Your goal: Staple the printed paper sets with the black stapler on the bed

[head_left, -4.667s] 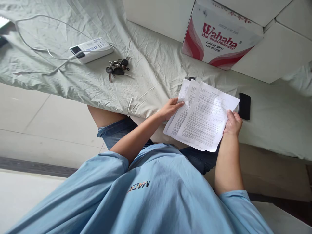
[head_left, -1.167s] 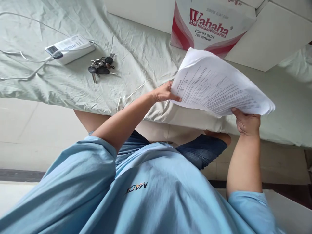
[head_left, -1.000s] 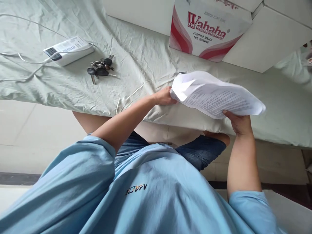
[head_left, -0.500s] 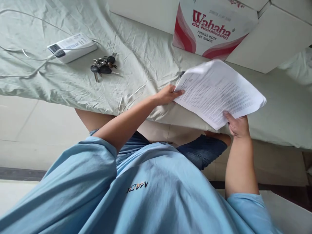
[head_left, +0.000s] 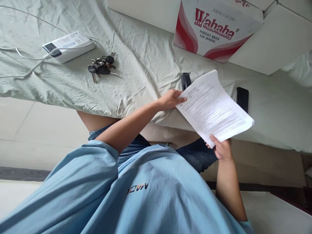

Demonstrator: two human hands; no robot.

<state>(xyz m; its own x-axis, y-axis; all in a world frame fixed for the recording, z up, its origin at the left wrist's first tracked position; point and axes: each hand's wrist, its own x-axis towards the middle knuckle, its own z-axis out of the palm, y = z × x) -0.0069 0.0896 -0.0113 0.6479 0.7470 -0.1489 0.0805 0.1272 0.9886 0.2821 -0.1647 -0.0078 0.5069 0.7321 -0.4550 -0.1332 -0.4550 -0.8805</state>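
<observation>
since half a second ago the printed pages [head_left: 214,109] have come down from a raised, bowed tilt to lie flatter and lower at centre right of the frame, now squared into one stack, and the move uncovers a black stapler [head_left: 186,80] and a black phone [head_left: 242,98] on the sheet behind them. judging by that, the loose sheets look gathered and evened up, with the stapler just beside their top corner.

the left hand [head_left: 172,99] pinches the stack's upper left corner, thumb on the printed face and fingers curled behind. the right hand [head_left: 221,149] has slid down to the lower corner and grips it the same way, thumb on top. the pages hang in the air between the two hands, over the edge of the bed and above the person's denim-clad knee [head_left: 197,156].

further out, the pale green bedsheet [head_left: 136,65] is creased. a bunch of keys [head_left: 101,66] lies at upper left, and near it a white power bank [head_left: 68,46] with a white cable [head_left: 26,61] trailing off.

at the top right stands a red and white carton [head_left: 214,29] reading "wahaha, purified water for drinking". the pages' print is too small to read. the light blue t-shirt [head_left: 136,195] carries letters, seen upside down, that look like "mack".
</observation>
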